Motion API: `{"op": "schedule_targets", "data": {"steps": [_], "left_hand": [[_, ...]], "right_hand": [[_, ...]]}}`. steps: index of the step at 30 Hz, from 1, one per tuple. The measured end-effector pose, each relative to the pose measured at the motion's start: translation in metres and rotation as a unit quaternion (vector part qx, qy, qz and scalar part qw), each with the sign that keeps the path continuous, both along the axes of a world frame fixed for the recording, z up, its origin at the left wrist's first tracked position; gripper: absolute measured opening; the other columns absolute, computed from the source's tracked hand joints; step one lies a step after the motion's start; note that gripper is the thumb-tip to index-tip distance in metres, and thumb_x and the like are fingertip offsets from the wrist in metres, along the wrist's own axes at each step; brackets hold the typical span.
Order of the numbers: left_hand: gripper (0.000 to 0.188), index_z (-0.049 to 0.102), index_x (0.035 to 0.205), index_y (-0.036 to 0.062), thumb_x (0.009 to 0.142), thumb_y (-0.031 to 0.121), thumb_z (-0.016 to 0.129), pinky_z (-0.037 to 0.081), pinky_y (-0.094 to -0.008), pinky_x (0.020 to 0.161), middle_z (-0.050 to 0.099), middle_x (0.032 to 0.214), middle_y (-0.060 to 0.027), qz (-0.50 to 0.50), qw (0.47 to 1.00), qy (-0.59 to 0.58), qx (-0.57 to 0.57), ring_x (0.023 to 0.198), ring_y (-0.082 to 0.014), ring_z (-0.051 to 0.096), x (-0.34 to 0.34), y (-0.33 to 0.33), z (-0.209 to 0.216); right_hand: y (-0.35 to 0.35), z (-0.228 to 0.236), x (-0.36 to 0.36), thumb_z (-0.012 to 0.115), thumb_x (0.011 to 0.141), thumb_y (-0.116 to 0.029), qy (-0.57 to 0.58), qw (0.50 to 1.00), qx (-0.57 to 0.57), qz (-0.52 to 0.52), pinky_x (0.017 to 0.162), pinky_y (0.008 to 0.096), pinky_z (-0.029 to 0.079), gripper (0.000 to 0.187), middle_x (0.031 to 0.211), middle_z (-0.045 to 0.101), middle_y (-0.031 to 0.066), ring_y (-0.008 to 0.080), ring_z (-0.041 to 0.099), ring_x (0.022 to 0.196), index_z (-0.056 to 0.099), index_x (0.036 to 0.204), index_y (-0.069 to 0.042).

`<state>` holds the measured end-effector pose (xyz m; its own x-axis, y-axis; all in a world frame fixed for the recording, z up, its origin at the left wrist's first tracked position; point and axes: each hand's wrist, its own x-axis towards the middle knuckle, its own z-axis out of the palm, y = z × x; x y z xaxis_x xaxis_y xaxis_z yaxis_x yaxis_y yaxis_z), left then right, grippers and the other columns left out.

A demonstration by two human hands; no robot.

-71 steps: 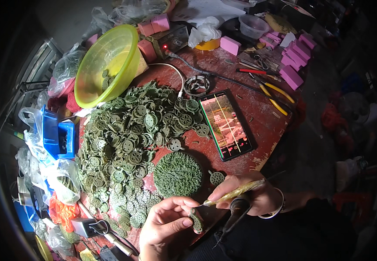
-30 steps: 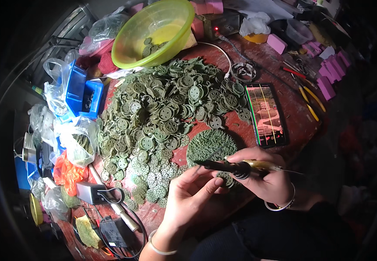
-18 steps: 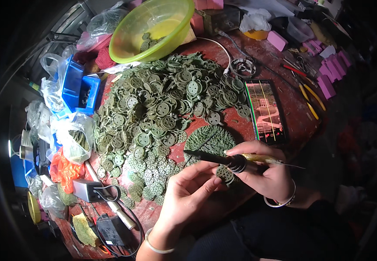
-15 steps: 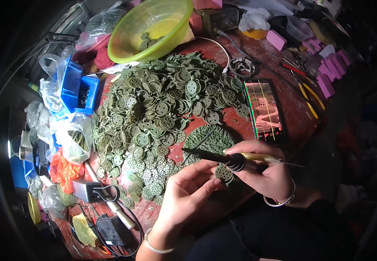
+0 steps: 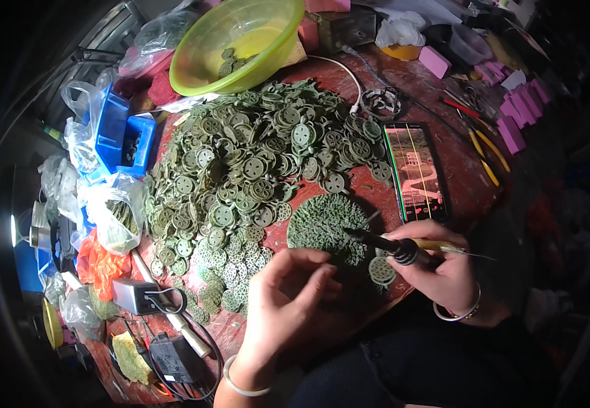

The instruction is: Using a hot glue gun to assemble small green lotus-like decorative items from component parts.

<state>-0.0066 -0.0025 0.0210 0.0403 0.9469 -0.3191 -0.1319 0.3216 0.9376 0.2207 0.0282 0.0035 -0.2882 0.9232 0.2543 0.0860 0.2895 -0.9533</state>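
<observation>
My left hand [image 5: 284, 292] hovers at the front edge of the table, fingers loosely curled with thumb and index apart, nothing visible between them. My right hand [image 5: 441, 268] grips a black pen-like tool [image 5: 380, 241] with a ribbed collar, pointing left. A yellow handle [image 5: 431, 245] with a thin metal rod at its end lies in the same grip. Just under the tool is a small green openwork disc [image 5: 381, 270]; I cannot tell whether my right fingers hold it. Beyond the hands lies a round green pad [image 5: 327, 221] with a rough, mossy texture.
A large heap of small green discs [image 5: 240, 163] covers the table's middle, with a yellow-green basin [image 5: 237, 58] behind. A phone [image 5: 414, 173] lies at right, near yellow-handled pliers [image 5: 489, 153]. Blue bins [image 5: 121, 132], plastic bags and a black power adapter [image 5: 176, 360] crowd the left.
My right hand has moved right and slightly down with the black tool. The disc by my left fingertips has shifted right too. My left hand has drawn slightly left, away from it.
</observation>
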Motion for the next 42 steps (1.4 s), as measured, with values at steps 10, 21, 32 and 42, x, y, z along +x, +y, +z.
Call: {"op": "schedule_targets", "data": {"steps": [10,21,32,42], "left_hand": [[0.012,0.061,0.091,0.0031,0.084,-0.002,0.068,0.044,-0.0203,0.059,0.059,0.084,-0.0025,0.149,0.871,0.420,0.206,0.070,-0.0074,0.055,-0.023,0.017,-0.017],[0.024,0.061,0.103,0.0026,0.079,0.002,0.066,0.040,-0.0450,0.088,0.055,0.102,-0.0144,0.061,0.742,0.604,0.284,0.097,-0.0332,0.051,-0.025,0.021,-0.023],[0.021,0.059,0.099,0.0027,0.080,0.001,0.067,0.044,-0.0409,0.082,0.055,0.100,-0.0133,0.083,0.715,0.625,0.302,0.089,-0.0290,0.054,-0.022,0.021,-0.021],[0.029,0.049,0.069,0.0061,0.090,0.002,0.068,0.023,-0.0186,0.049,0.044,0.058,0.0068,0.252,0.917,0.257,0.170,0.053,0.0004,0.033,-0.047,-0.004,0.021]], "right_hand": [[-0.004,-0.007,0.018,0.063,0.075,0.011,-0.044,0.999,0.000,-0.005,0.072,0.0243,0.051,0.032,0.094,0.067,0.0068,0.0095,0.064,0.081,0.064,0.105,0.000],[0.000,-0.013,0.016,0.066,0.080,0.008,-0.041,0.999,0.001,-0.033,0.070,0.0225,0.050,0.027,0.090,0.068,0.0043,0.0066,0.062,0.079,0.064,0.106,0.000],[-0.002,-0.015,0.020,0.069,0.081,0.006,-0.016,0.998,0.033,-0.052,0.075,0.0243,0.052,0.025,0.100,0.069,0.0096,0.0117,0.066,0.087,0.064,0.106,0.002],[-0.015,-0.027,0.022,0.072,0.079,0.007,-0.006,0.996,0.042,-0.075,0.078,0.0294,0.055,0.033,0.103,0.068,0.0151,0.0193,0.068,0.091,0.060,0.109,0.001]]}}
